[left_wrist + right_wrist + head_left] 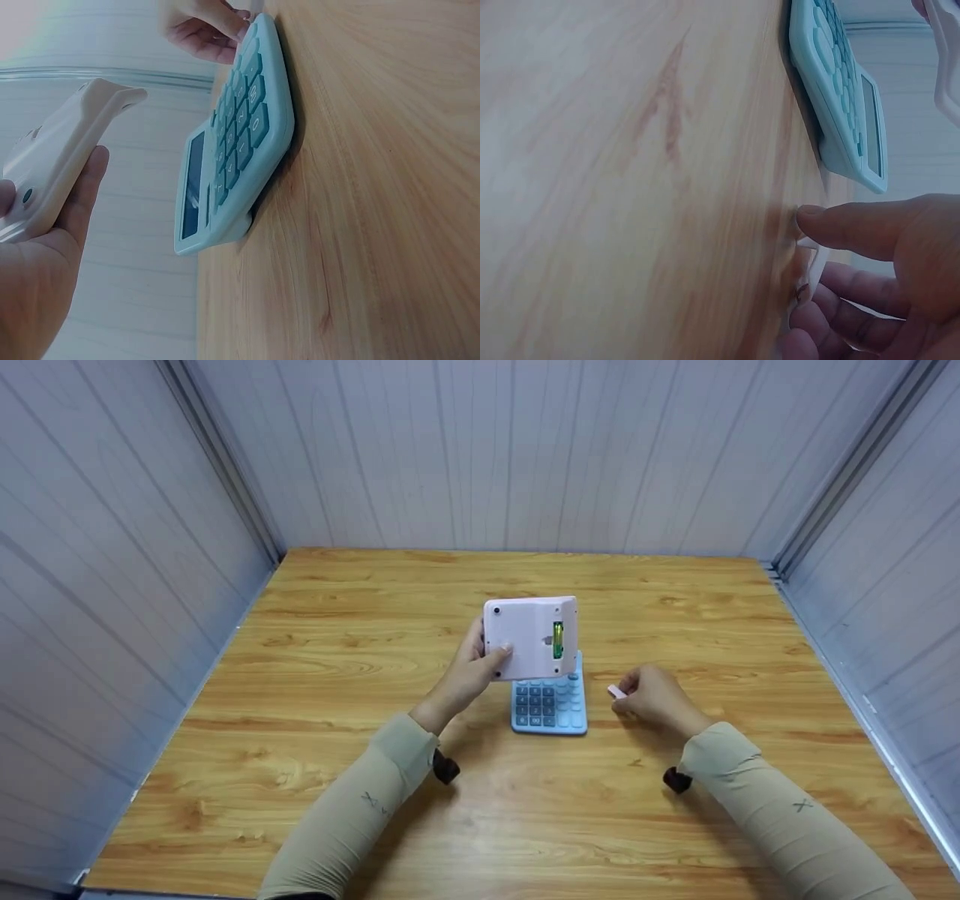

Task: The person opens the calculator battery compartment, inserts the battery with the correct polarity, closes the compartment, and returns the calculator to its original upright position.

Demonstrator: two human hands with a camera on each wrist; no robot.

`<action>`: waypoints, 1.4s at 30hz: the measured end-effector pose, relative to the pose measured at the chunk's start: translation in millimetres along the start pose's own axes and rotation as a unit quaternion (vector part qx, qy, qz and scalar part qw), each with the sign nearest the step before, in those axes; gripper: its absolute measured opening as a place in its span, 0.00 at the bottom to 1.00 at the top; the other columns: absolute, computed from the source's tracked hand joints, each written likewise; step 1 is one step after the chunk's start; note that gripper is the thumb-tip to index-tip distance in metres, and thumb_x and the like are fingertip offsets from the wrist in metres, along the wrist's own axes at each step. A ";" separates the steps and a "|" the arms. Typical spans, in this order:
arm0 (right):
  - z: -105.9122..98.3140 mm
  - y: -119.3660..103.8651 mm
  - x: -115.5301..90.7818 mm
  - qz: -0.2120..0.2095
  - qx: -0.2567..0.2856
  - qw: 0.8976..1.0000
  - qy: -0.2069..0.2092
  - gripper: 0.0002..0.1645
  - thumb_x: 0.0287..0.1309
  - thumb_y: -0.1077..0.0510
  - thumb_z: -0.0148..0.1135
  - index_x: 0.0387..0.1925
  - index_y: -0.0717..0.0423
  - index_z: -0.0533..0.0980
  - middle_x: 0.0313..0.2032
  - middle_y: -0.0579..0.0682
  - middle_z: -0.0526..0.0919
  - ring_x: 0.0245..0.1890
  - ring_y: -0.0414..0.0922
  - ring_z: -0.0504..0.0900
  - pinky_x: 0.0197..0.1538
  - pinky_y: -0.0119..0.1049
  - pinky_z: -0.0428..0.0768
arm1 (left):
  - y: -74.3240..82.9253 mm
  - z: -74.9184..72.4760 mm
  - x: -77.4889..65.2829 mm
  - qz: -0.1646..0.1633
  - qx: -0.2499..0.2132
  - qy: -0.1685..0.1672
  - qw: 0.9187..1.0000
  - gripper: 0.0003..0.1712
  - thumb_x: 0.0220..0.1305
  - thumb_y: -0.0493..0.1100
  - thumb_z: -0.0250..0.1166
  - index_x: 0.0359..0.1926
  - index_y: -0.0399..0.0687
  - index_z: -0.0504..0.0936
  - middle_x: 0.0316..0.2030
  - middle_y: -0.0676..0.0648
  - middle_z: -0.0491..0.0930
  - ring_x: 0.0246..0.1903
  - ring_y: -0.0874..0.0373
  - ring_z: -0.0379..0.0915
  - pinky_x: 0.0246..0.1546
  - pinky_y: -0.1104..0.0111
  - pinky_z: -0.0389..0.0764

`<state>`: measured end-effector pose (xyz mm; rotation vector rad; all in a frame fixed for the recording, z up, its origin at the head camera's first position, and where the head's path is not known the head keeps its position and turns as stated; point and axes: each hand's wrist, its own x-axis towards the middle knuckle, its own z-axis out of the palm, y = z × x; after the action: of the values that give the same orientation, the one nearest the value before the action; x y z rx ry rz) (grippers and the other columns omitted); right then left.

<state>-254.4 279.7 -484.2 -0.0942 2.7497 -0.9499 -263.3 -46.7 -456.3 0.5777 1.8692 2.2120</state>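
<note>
My left hand (466, 676) grips a pale pink calculator (525, 634) by its left edge, thumb across the back, holding it above the table. Its back faces the head camera, and a green and gold battery (557, 639) shows in the uncovered compartment. Beneath it on the table lies a blue calculator (550, 712), keys up, its upper part hidden in the head view. To the right, my right hand (658, 697) pinches a small pale battery cover (616, 692) low over the tabletop. In the right wrist view the cover (815, 271) stands between thumb and fingers.
The wood-grain table (315, 675) is bounded by a white panelled wall (480, 457) at the back and similar walls left and right. A black wrist device (445, 769) hangs under the left cuff, another (677, 780) under the right.
</note>
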 end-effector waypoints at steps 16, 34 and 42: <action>-8.5 -26.2 -0.9 -0.005 0.054 0.997 0.047 0.16 0.54 0.60 0.71 0.43 0.63 0.79 0.36 0.55 0.81 0.34 0.46 0.78 0.35 0.34 0.78 | 1.1 -0.4 -0.3 0.019 0.002 -0.012 1.000 0.30 0.75 0.39 0.50 0.72 0.63 0.54 0.61 0.45 0.73 0.59 0.48 0.74 0.52 0.51 0.81; -5.9 -54.0 -7.1 -0.059 0.102 0.984 0.133 0.18 0.50 0.57 0.74 0.42 0.61 0.81 0.35 0.55 0.82 0.35 0.48 0.77 0.35 0.34 0.77 | 2.0 2.9 1.2 0.005 0.014 0.006 1.000 0.29 0.75 0.39 0.51 0.72 0.61 0.56 0.62 0.45 0.73 0.59 0.48 0.74 0.52 0.51 0.80; -4.6 -63.1 -8.2 -0.042 0.137 0.981 0.134 0.20 0.53 0.57 0.73 0.46 0.60 0.81 0.39 0.55 0.81 0.38 0.49 0.78 0.38 0.33 0.79 | 2.3 3.9 0.2 0.000 0.012 0.008 1.000 0.29 0.74 0.38 0.52 0.71 0.61 0.57 0.61 0.46 0.73 0.59 0.48 0.75 0.52 0.52 0.81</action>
<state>-248.4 233.9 -440.2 -0.0386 2.8347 -1.4518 -261.6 -43.5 -453.5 0.5647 1.9070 2.2026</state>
